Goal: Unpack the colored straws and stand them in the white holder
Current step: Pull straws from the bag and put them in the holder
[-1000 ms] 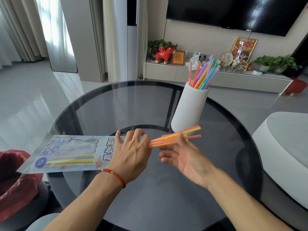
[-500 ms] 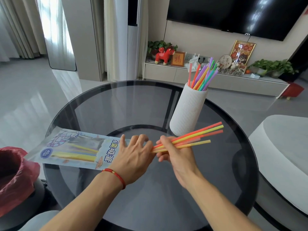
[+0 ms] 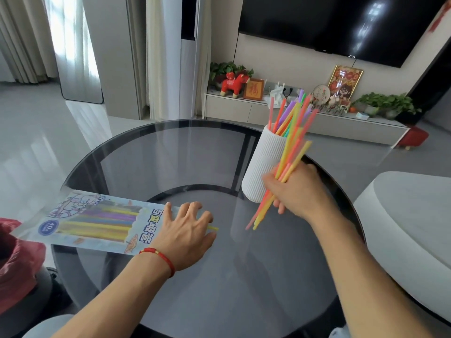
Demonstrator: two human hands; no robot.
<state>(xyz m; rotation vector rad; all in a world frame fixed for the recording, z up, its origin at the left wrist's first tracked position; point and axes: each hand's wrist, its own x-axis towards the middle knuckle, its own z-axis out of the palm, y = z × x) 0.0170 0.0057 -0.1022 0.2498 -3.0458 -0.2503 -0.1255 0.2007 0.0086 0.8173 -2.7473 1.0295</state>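
A ribbed white holder [image 3: 262, 167] stands on the dark round glass table [image 3: 170, 152], with several colored straws [image 3: 284, 113] standing in it. My right hand [image 3: 299, 190] grips a bundle of orange, yellow and pink straws [image 3: 291, 153], tilted steeply in front of the holder's right side, their lower ends hanging above the glass. My left hand [image 3: 185, 230] rests with spread fingers on the open end of the straw packet [image 3: 97, 220], which lies flat and still holds yellow and purple straws. One yellow straw tip [image 3: 213, 228] pokes out past my fingers.
A red bag [image 3: 14, 259] sits at the table's left edge. A light grey seat [image 3: 405, 228] curves along the right side. Beyond the table a low TV cabinet [image 3: 244, 111] carries plants and ornaments.
My right hand has taken the straw bundle out of the packet, swung it from nearly level to steeply upright and carried it right, up to the holder. My left hand stays on the packet.
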